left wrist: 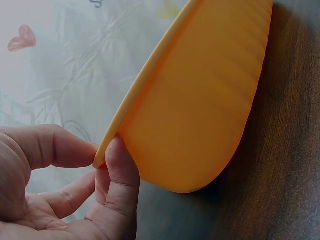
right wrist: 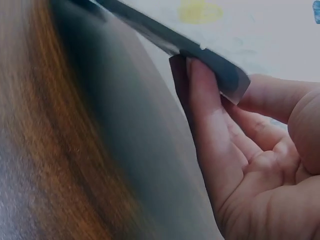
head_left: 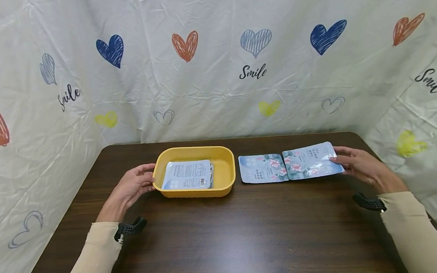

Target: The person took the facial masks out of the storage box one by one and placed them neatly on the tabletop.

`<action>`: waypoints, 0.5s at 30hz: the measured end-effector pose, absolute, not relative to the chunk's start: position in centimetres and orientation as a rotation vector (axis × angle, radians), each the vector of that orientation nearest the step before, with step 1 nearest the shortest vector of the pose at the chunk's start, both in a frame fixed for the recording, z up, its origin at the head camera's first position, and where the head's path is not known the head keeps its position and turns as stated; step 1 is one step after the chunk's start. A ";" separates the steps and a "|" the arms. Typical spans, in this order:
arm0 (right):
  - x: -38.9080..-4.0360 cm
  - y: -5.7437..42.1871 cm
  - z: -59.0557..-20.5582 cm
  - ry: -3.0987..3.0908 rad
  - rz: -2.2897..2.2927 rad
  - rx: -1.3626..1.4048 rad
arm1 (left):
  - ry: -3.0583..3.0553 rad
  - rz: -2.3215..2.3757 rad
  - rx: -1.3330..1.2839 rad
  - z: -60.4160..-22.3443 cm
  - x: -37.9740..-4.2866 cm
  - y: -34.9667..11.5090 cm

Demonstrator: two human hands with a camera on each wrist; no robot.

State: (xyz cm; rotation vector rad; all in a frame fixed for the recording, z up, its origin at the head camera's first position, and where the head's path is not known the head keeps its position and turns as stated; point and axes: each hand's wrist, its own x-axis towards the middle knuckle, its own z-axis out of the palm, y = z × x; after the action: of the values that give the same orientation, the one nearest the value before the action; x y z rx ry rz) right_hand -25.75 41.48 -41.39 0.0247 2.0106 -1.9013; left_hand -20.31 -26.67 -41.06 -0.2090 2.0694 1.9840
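At the left end of a yellow plastic basket (head_left: 226, 167), my left hand (head_left: 136, 184) pinches the rim between thumb and fingers; the left wrist view shows the basket's wall (left wrist: 195, 100) beside the fingers (left wrist: 120, 160). Inside the basket lie pale blue packets, the top one (head_left: 187, 174) with its printed back up. On the right, my right hand (head_left: 361, 166) pinches the right edge of a blue floral sheet-mask packet (head_left: 311, 159). Its left edge overlaps another such packet (head_left: 262, 168) on the table. The right wrist view shows the held packet (right wrist: 220, 70) edge-on between thumb and fingers.
A dark brown wooden table (head_left: 233, 232) lies under everything. Behind it and along both sides hangs a white cloth (head_left: 214, 81) printed with hearts and the word Smile. Each wrist wears a black band (head_left: 130, 228).
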 end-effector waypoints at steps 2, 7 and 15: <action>-25.8 41.6 -41.6 2.026 -1.880 0.040 | 2.071 1.983 -0.207 -41.1 -20.3 -26.6; -25.8 41.6 -41.8 2.206 -1.675 0.021 | 2.081 1.978 -0.208 -41.2 -20.3 -26.7; -25.5 41.1 -39.6 2.480 -1.289 -0.022 | 2.091 1.968 -0.213 -41.1 -20.3 -26.8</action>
State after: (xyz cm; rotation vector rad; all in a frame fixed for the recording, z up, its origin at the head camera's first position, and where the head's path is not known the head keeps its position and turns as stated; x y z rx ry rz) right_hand -25.47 41.09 -39.60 -0.0221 2.4798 -1.2894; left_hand -20.29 -26.76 -41.10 -0.2127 2.0913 1.9685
